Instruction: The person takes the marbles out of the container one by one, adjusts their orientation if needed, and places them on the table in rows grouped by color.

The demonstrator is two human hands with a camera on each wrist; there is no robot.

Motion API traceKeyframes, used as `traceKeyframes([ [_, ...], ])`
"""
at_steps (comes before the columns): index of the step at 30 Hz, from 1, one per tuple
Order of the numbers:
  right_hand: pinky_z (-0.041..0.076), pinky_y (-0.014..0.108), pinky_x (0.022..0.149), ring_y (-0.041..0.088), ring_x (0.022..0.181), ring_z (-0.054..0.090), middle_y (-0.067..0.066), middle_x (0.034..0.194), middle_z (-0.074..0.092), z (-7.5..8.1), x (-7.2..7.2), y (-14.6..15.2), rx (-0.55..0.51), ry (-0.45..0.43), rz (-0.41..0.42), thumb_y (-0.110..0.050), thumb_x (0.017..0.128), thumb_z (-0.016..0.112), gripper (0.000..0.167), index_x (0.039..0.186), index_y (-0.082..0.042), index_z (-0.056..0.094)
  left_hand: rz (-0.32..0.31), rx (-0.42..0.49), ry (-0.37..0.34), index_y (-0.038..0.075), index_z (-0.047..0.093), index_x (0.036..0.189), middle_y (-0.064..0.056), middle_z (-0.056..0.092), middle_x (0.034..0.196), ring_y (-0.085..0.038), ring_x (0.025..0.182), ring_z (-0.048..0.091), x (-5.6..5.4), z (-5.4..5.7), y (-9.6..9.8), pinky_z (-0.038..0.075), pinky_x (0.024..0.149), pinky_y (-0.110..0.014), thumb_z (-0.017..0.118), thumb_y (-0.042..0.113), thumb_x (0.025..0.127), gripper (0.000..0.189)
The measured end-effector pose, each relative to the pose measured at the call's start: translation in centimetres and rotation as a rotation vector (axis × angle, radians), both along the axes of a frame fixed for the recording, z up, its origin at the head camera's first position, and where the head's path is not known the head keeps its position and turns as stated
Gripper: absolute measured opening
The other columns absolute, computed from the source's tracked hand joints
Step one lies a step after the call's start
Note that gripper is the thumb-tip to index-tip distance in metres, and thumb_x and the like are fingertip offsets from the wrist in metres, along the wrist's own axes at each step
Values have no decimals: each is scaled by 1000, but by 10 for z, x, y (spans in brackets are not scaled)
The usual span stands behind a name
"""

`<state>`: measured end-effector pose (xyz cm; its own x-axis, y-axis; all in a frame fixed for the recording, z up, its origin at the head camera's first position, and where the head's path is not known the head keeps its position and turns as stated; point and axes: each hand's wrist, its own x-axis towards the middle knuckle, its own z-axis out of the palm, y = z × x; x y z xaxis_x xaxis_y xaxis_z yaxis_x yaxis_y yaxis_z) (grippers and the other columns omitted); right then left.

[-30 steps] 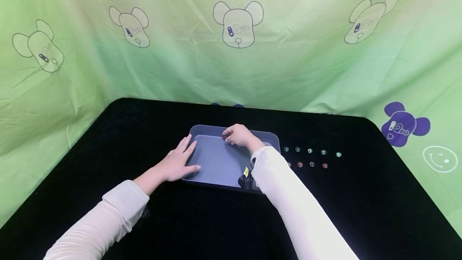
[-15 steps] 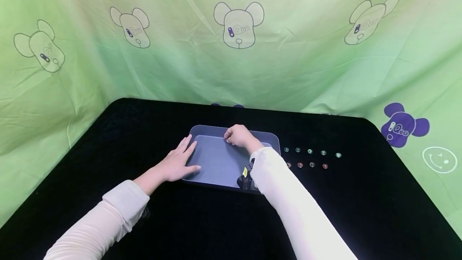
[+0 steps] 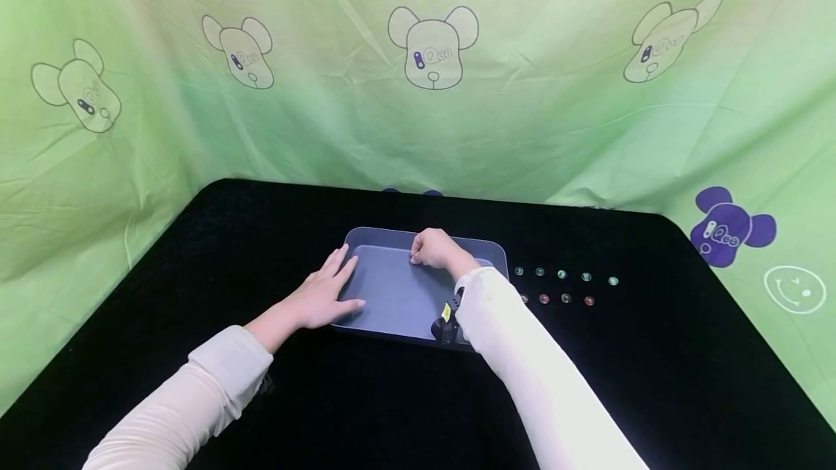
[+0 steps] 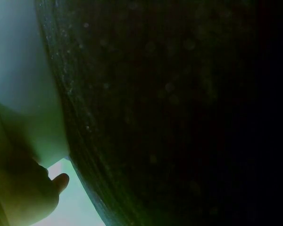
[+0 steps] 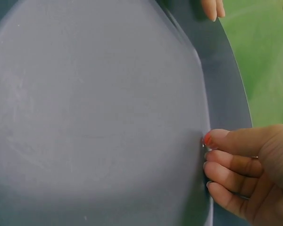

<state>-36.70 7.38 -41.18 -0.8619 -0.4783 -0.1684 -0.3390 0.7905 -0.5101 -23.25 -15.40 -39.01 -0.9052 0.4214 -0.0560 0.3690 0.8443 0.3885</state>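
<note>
A grey rectangular tray [image 3: 385, 296] sits on the black table. My left hand [image 3: 320, 298] rests over its left side with fingers spread; the left wrist view shows part of that hand [image 4: 26, 193] beside the tray wall [image 4: 23, 70]. Inside the tray, near the far wall, my right hand [image 3: 436, 248] reaches down. In the right wrist view, thumb and forefinger of this hand [image 5: 254, 169] pinch a small shiny red piece [image 5: 208, 138] where the tray floor meets the wall. Most of the piece is covered by the fingertips.
To the right of the tray lie two rows of small round glass-like pieces, a greenish row [image 3: 562, 275] behind and a row with reddish ones [image 3: 544, 299] in front. A green printed curtain [image 3: 313, 129] hangs around the table [image 3: 281, 231].
My right hand has slid slightly to the right along the tray's far wall; the red piece visible at its fingertips earlier is now hidden in the head view. My left hand stays put.
</note>
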Motion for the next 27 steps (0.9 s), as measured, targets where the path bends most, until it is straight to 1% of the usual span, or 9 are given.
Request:
traceKeyframes([
  [2, 42, 25, 54, 10, 52, 52, 3, 57, 57, 33, 24, -5, 52, -42, -48, -9, 72, 68, 7, 68, -6, 62, -1, 4, 0, 4, 15, 138, -11, -5, 143, -28, 129, -2, 0, 0, 0, 19, 93, -53, 49, 47, 82, 78],
  [5, 39, 19, 52, 8, 52, 51, 8, 63, 59, 63, 51, -5, 6, -29, -56, -2, 75, 63, 5, 73, 2, 61, -5, 7, 2, 4, 16, 138, -12, -4, 143, -28, 129, -2, 1, 1, 1, 18, 94, -53, 50, 47, 82, 78],
  [8, 39, 19, 53, 8, 56, 52, 7, 65, 59, 72, 58, 2, -63, 2, -10, -3, 77, 59, 6, 74, 1, 60, -5, 4, 2, 4, 15, 138, -12, -4, 143, -29, 129, -1, 1, 1, 0, 18, 94, -53, 49, 48, 82, 79],
  [9, 39, 19, 54, 8, 56, 52, 6, 65, 59, 75, 60, 3, -85, 1, -10, -3, 77, 59, 5, 74, 1, 60, -5, 4, 2, 4, 15, 138, -12, -4, 143, -29, 129, -1, 1, 2, 0, 18, 94, -53, 49, 48, 82, 79],
  [10, 39, 20, 55, 9, 57, 53, 4, 64, 59, 75, 59, 4, -101, 0, -10, -3, 77, 59, 4, 74, 0, 60, -3, 2, 3, 4, 15, 138, -12, -4, 143, -29, 129, -1, 2, 2, -1, 18, 94, -53, 49, 48, 82, 79],
  [12, 42, 23, 58, 9, 58, 54, 0, 63, 58, 69, 52, 8, -125, 2, -5, -4, 76, 60, 3, 74, -2, 61, -1, 4, 3, 4, 16, 138, -12, -3, 143, -29, 129, -1, 2, 3, -1, 18, 94, -53, 49, 48, 82, 79],
  [16, 43, 23, 58, 9, 60, 55, 1, 68, 61, 72, 54, 12, -158, -10, -26, -4, 74, 61, 4, 77, -1, 61, 0, 11, 0, 3, 16, 138, -13, -2, 143, -29, 129, -1, 3, 2, -1, 18, 93, -54, 49, 47, 83, 78],
  [21, 43, 25, 59, 11, 64, 56, 1, 72, 62, 78, 64, 24, -217, -16, -40, -8, 76, 61, 4, 79, -4, 61, -2, 15, -11, 4, 15, 138, -12, -3, 143, -29, 129, -1, 4, 2, 1, 18, 93, -53, 50, 46, 83, 78],
  [27, 41, 27, 61, 12, 66, 55, 0, 70, 60, 85, 77, 37, -246, -3, -40, -11, 77, 61, 7, 82, -6, 62, -6, 11, 1, 3, 16, 138, -13, -2, 143, -28, 129, -1, 3, 2, 1, 19, 94, -53, 50, 46, 82, 78],
])
